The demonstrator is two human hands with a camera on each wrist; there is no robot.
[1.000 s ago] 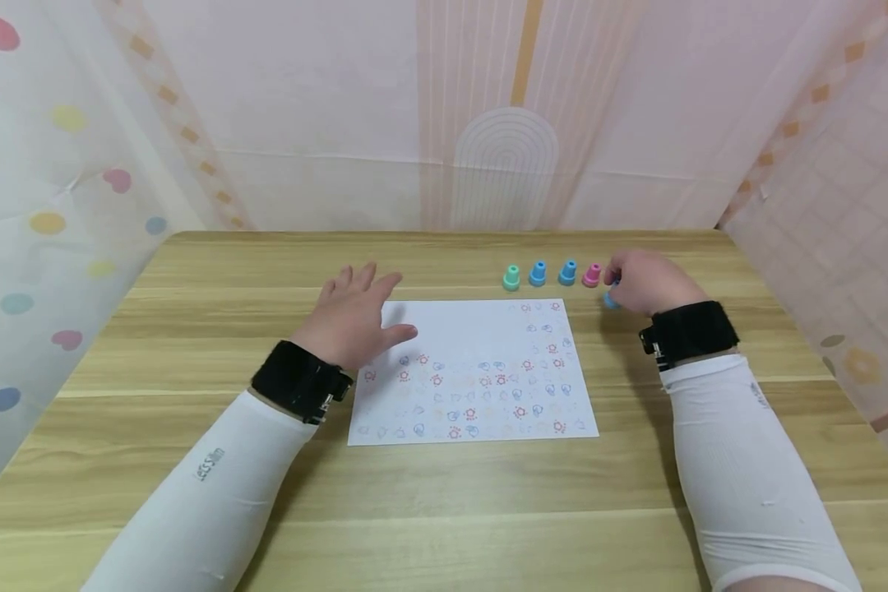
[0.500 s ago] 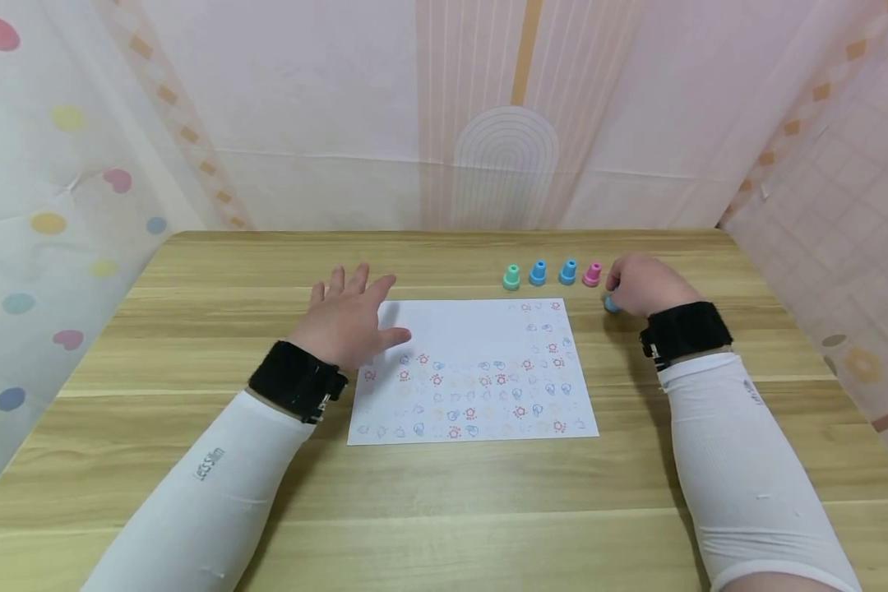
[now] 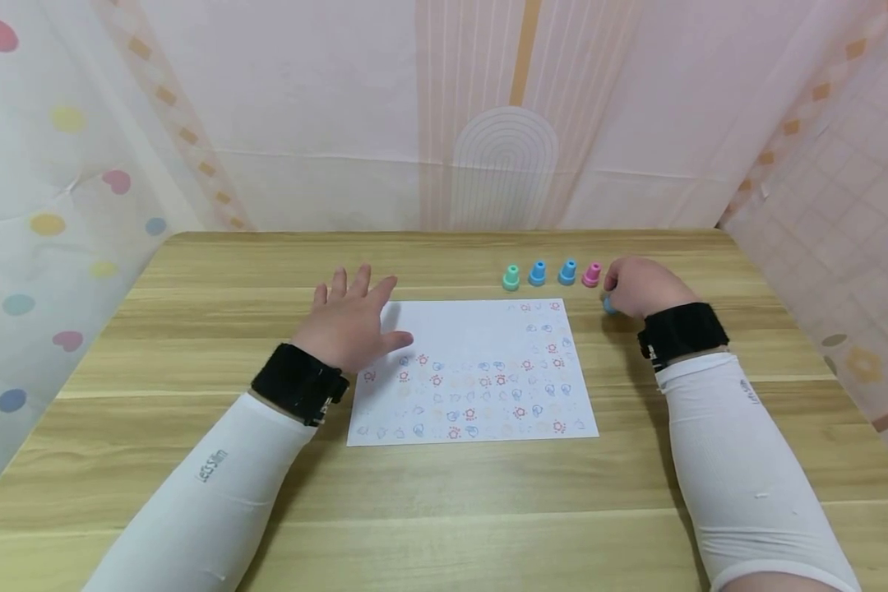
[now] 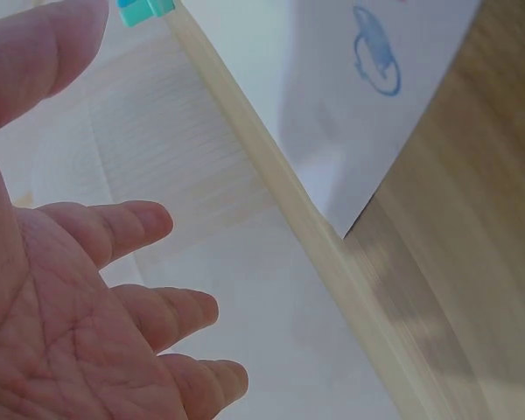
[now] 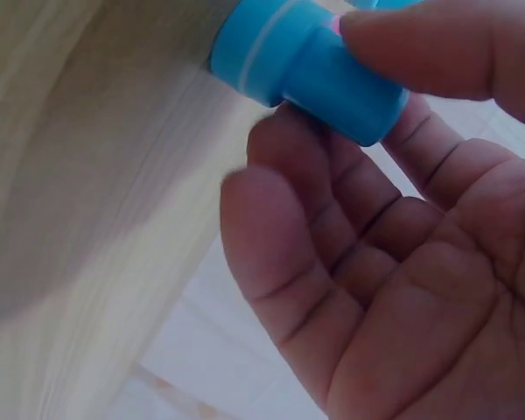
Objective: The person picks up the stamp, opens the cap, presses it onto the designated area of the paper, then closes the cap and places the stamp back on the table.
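A white sheet of paper (image 3: 481,362) covered with small red and blue stamp marks lies in the middle of the wooden table (image 3: 444,493). My left hand (image 3: 349,319) rests open at the sheet's upper left corner, fingers spread. My right hand (image 3: 636,286) sits to the right of the sheet and pinches a blue stamp (image 5: 311,66) between thumb and fingers, its wide end pointing at the table; the head view shows only a sliver of that blue stamp (image 3: 608,304). A teal stamp (image 3: 511,278), two blue stamps (image 3: 538,274) and a pink stamp (image 3: 592,275) stand in a row behind the paper.
Patterned fabric walls (image 3: 444,123) close in the table on the back, left and right. The table's far edge (image 3: 444,236) runs just behind the row of stamps. Bare wood shows in front of the paper and along both sides.
My left hand has shifted slightly on the paper's corner. My right hand, still holding the blue stamp, has edged a little left and down toward the table.
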